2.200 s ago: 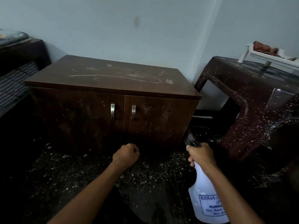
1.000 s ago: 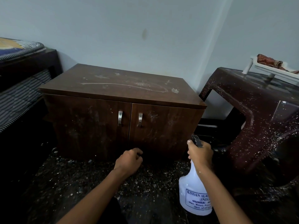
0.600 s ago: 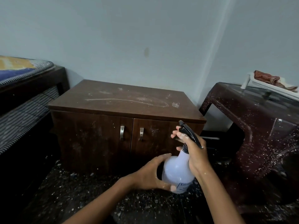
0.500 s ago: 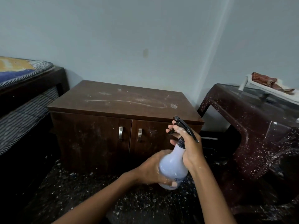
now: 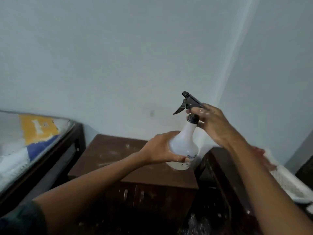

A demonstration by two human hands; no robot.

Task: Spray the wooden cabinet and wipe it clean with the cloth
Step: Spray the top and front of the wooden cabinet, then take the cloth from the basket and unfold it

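Vs half a sec ago: the bottle is up higher, now in front of the wall above the cabinet top, not down by the doors. It's roughly upright, nozzle pointing left. L hand has gone from cupping the base to gripping the white body from the left side, thumb across the front near the label. R hand has come off the trigger. Its fingers are now curled round the black collar at the neck, w/ the trigger sticking out free. My view has swung up too, so the wall fills most of it & the cabinet sits low.

Cabinet top is dusty w/ pale smears. Two metal handles show on the doors below. My L forearm crosses the cabinet's front left corner.

Bed w/ a yellow, blue & white cover is on the left, near the cabinet. Dark speckled table is just beside the cabinet on the right, w/ my R forearm across it. White tray is at the far right. The cloth shows only as a reddish blur past my R forearm, by the tray.
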